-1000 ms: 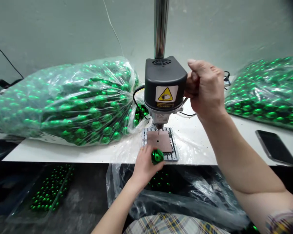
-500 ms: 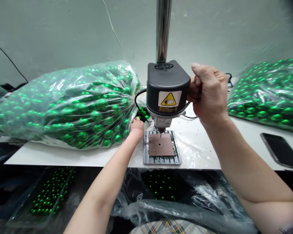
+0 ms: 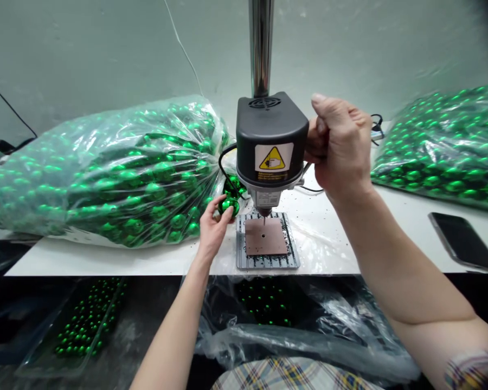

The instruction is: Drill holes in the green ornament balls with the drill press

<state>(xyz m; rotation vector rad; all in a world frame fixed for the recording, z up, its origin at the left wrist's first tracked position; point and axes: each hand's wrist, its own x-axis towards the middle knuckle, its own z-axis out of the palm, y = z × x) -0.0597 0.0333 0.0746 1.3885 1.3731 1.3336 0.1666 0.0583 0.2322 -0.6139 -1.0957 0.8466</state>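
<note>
Vs. 0.5 s ago, our L hand (image 3: pixel 212 227) is pulled back a bit from the mouth of the bag (image 3: pixel 126 179), & 1 green ball (image 3: pixel 228 205) now shows betw. its thumb & fingers.

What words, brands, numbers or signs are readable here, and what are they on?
No legible words.
Sticker on the black drill housing: a yellow triangle with a hand symbol.
Small print under that triangle: too small to read.
Pale label below the housing: print too small to read.

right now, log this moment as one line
left hand: green ball held; right hand: curled beside drill head; brown board: below drill bit
</note>
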